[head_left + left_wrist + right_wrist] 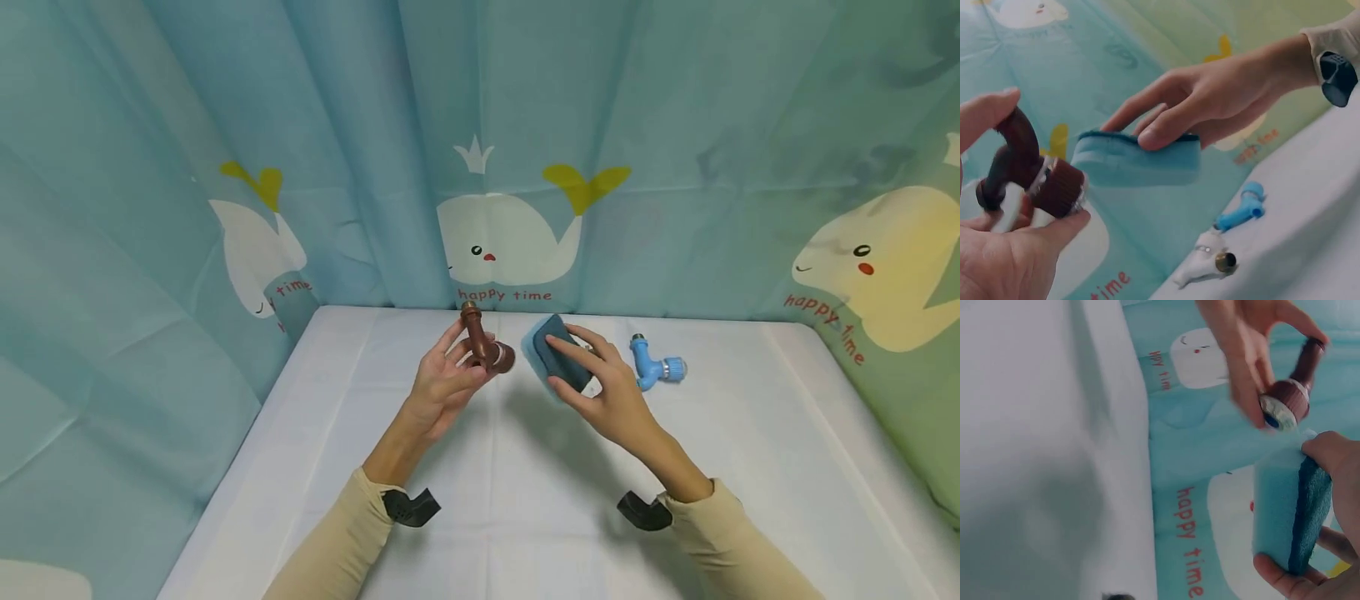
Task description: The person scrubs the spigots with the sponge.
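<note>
My left hand (446,379) holds a brown tap (482,337) up above the table, fingers and thumb around its body. In the left wrist view the tap's ribbed knob (1060,187) points toward the sponge. My right hand (611,392) grips a blue sponge (558,354) by its edges, with the dark scouring side under the fingers and the light foam side (1274,512) facing the tap. A small gap separates sponge and tap. Beyond the right hand, a blue tap (654,363) lies on the table, and a white tap (1205,259) lies near it, mostly hidden in the head view.
The table (480,533) has a white cover. A blue curtain (337,125) with whale prints hangs behind its far edge and along the left side; green cloth (922,400) hangs at the right. Each wrist wears a black device (411,507).
</note>
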`<state>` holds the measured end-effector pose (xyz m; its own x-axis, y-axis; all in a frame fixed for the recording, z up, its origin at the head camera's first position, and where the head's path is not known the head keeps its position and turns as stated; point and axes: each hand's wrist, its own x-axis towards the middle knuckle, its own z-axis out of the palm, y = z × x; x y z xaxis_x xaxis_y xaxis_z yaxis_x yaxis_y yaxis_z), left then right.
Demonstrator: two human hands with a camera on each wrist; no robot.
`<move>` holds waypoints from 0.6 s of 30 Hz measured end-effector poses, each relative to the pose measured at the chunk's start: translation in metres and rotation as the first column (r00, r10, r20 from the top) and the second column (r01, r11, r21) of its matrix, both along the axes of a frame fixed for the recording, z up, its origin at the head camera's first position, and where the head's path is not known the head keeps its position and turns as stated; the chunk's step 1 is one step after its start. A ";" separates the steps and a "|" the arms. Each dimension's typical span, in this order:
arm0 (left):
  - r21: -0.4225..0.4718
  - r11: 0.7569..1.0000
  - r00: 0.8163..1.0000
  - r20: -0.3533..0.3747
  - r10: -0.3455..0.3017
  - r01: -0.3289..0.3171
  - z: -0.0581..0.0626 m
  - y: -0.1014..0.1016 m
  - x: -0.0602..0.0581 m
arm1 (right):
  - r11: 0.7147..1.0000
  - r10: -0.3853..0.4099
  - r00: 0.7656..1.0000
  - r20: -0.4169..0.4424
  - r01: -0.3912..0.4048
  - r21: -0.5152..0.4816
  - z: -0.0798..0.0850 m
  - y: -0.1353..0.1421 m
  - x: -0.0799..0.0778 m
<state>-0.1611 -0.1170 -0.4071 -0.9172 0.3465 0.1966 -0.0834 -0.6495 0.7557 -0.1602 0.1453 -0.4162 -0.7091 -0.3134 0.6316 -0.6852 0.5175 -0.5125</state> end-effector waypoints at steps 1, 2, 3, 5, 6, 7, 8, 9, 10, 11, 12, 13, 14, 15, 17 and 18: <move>0.014 1.000 1.000 0.008 -0.014 0.014 0.000 0.000 0.000 | 1.000 -0.003 1.000 0.008 0.004 -0.009 0.000 0.003 -0.001; 0.029 0.999 0.999 0.013 -0.029 0.029 0.000 0.000 0.000 | 1.000 -0.007 1.000 0.015 0.007 -0.013 0.000 0.006 -0.001; 0.041 0.998 0.999 0.021 -0.041 0.040 -0.001 0.000 0.000 | 1.000 -0.008 1.000 0.021 0.009 -0.017 0.000 0.008 -0.002; 0.051 0.997 0.998 0.034 -0.054 0.053 -0.002 0.000 0.001 | 1.000 -0.015 0.999 0.032 0.015 -0.018 -0.001 0.012 -0.001; 0.053 0.997 0.997 0.041 -0.058 0.056 -0.002 0.000 0.001 | 1.000 -0.019 0.999 0.037 0.019 -0.016 -0.002 0.013 -0.001; 0.055 0.997 0.997 0.046 -0.060 0.057 -0.003 0.001 0.001 | 1.000 -0.020 0.999 0.042 0.021 -0.014 -0.002 0.014 0.000; 0.052 0.997 0.997 0.050 -0.059 0.057 -0.004 0.001 0.002 | 1.000 -0.022 0.999 0.046 0.022 -0.009 -0.003 0.015 0.000; 0.046 0.997 0.997 0.051 -0.059 0.056 -0.004 0.001 0.002 | 1.000 -0.023 0.999 0.049 0.023 -0.005 -0.004 0.015 0.001; 0.043 0.998 0.997 0.051 -0.059 0.056 -0.005 0.001 0.002 | 1.000 -0.024 0.998 0.053 0.024 -0.002 -0.004 0.016 0.001; 0.040 0.998 0.997 0.050 -0.060 0.058 -0.006 0.002 0.002 | 1.000 -0.023 0.998 0.056 0.023 0.000 -0.005 0.016 0.001; 0.038 0.998 0.997 0.049 -0.061 0.059 -0.006 0.002 0.002 | 1.000 -0.022 0.998 0.058 0.022 0.001 -0.006 0.017 0.002; 0.036 0.998 0.997 0.045 -0.060 0.059 -0.007 0.002 0.002 | 1.000 -0.021 0.998 0.060 0.021 0.001 -0.007 0.018 0.002; 0.034 0.998 0.997 0.042 -0.060 0.059 -0.007 0.002 0.002 | 1.000 -0.021 0.998 0.061 0.021 0.000 -0.007 0.019 0.002; 0.029 0.998 0.998 0.038 -0.058 0.057 -0.008 0.002 0.002 | 1.000 -0.021 0.998 0.063 0.022 0.000 -0.008 0.019 0.003; 0.015 0.999 0.998 0.029 -0.050 0.050 -0.009 0.002 0.002 | 1.000 -0.022 0.998 0.066 0.022 0.001 -0.009 0.021 0.003; 0.006 0.999 0.999 0.025 -0.045 0.045 -0.009 0.002 0.002 | 1.000 -0.023 0.997 0.068 0.023 0.003 -0.010 0.022 0.003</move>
